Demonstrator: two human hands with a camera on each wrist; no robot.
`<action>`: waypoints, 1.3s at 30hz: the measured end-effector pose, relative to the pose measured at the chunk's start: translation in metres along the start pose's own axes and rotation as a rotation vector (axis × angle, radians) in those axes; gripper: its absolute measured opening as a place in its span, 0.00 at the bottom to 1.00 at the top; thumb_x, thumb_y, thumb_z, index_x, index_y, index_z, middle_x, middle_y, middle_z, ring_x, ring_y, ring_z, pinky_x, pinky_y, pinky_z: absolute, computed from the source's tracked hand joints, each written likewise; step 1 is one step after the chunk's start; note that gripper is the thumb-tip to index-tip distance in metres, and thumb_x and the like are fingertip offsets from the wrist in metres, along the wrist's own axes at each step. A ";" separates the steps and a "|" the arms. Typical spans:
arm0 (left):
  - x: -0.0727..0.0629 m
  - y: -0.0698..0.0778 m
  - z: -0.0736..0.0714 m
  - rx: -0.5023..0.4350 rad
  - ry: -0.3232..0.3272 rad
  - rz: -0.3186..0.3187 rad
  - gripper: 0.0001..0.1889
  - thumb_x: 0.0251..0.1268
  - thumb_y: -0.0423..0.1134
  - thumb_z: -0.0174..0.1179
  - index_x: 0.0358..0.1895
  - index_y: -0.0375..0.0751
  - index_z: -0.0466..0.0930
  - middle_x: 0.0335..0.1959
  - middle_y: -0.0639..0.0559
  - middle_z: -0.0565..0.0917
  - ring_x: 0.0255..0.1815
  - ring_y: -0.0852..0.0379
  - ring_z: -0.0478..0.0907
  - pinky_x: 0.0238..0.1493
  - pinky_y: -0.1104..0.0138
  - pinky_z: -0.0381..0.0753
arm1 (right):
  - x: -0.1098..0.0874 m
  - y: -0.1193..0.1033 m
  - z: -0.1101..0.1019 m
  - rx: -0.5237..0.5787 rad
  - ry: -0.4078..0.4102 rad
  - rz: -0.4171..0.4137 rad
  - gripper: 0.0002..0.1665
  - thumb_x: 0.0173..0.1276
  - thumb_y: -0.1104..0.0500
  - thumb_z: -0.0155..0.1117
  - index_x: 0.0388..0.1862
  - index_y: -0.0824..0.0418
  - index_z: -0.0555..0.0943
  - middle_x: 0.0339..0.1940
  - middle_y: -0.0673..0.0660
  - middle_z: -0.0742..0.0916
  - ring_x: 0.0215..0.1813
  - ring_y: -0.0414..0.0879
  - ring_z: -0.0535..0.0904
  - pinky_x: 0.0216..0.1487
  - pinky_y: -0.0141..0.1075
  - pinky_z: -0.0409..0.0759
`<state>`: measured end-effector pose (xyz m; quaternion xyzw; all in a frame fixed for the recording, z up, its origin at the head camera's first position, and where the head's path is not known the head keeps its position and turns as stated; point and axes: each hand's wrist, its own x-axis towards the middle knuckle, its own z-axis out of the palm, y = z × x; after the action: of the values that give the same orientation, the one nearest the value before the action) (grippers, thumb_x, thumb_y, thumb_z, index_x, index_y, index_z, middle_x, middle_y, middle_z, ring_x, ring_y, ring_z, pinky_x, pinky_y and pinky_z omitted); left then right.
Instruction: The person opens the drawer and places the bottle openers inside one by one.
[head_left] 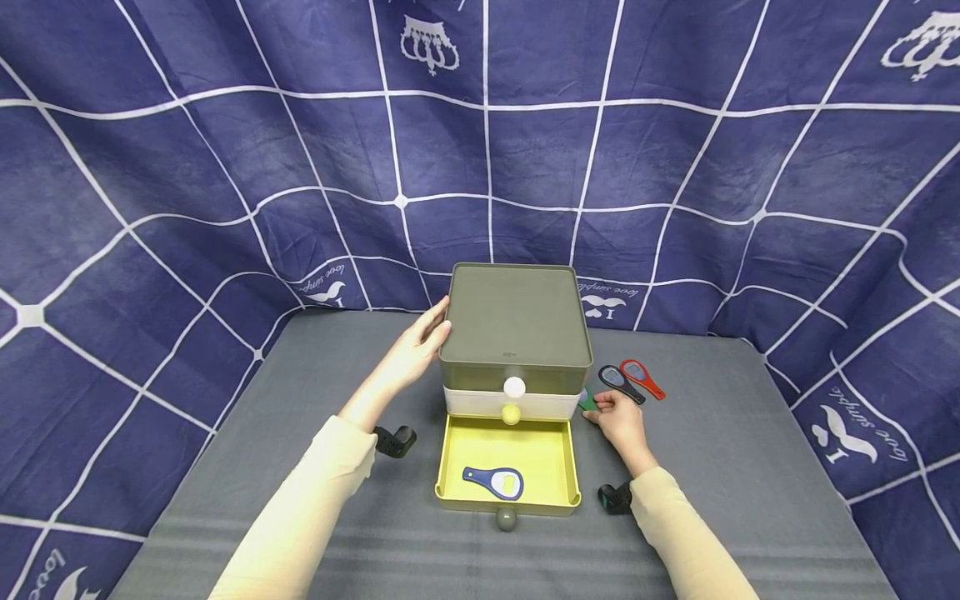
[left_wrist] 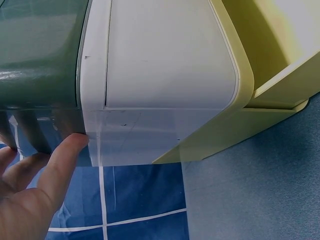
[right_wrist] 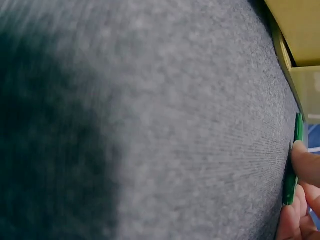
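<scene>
A stacked drawer box (head_left: 517, 317) has a dark olive top, a white tier and a yellow bottom drawer (head_left: 442, 467) pulled out. A blue magnifying glass (head_left: 504, 482) lies in that drawer. My left hand (head_left: 414, 346) rests its fingertips against the box's left side, fingers fairly straight; the left wrist view shows the thumb (left_wrist: 67, 155) touching the olive tier. To the right of the box, my right hand (head_left: 618, 421) pinches a green magnifying glass (right_wrist: 291, 187) between thumb and fingers, low over the grey cloth. The box hides part of it in the head view.
Beyond my right hand lie a black magnifying glass (head_left: 622, 383) and a red magnifying glass (head_left: 643, 379). Grey cloth (head_left: 712, 467) covers the table. A blue curtain (head_left: 525, 167) with white lines hangs behind. A grey knob (head_left: 506, 520) sticks out from the open drawer's front.
</scene>
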<state>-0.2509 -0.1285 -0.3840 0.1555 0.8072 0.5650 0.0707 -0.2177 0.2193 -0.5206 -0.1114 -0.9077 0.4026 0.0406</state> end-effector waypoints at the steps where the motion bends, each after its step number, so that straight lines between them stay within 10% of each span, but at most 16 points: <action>1: 0.000 0.000 0.000 -0.005 0.000 0.002 0.30 0.82 0.45 0.41 0.80 0.45 0.46 0.80 0.40 0.51 0.77 0.39 0.57 0.67 0.45 0.72 | 0.000 0.000 0.000 -0.003 0.000 0.004 0.20 0.56 0.64 0.74 0.46 0.73 0.81 0.41 0.68 0.87 0.43 0.60 0.85 0.50 0.51 0.81; 24: -0.001 -0.002 0.000 -0.017 0.010 -0.011 0.30 0.82 0.45 0.41 0.80 0.46 0.47 0.80 0.40 0.51 0.77 0.40 0.57 0.67 0.44 0.71 | -0.009 -0.007 -0.008 -0.113 -0.037 0.009 0.15 0.53 0.62 0.76 0.34 0.70 0.81 0.29 0.62 0.87 0.33 0.53 0.81 0.34 0.41 0.77; 39: 0.001 -0.001 0.000 -0.015 -0.003 -0.005 0.30 0.82 0.45 0.41 0.80 0.46 0.46 0.80 0.41 0.50 0.78 0.40 0.56 0.67 0.44 0.71 | -0.037 -0.001 -0.062 0.032 -0.230 0.074 0.19 0.57 0.62 0.74 0.42 0.74 0.80 0.28 0.56 0.87 0.27 0.38 0.78 0.30 0.33 0.77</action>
<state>-0.2522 -0.1284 -0.3850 0.1538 0.8033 0.5706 0.0744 -0.1720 0.2549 -0.4777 -0.0972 -0.8951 0.4283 -0.0766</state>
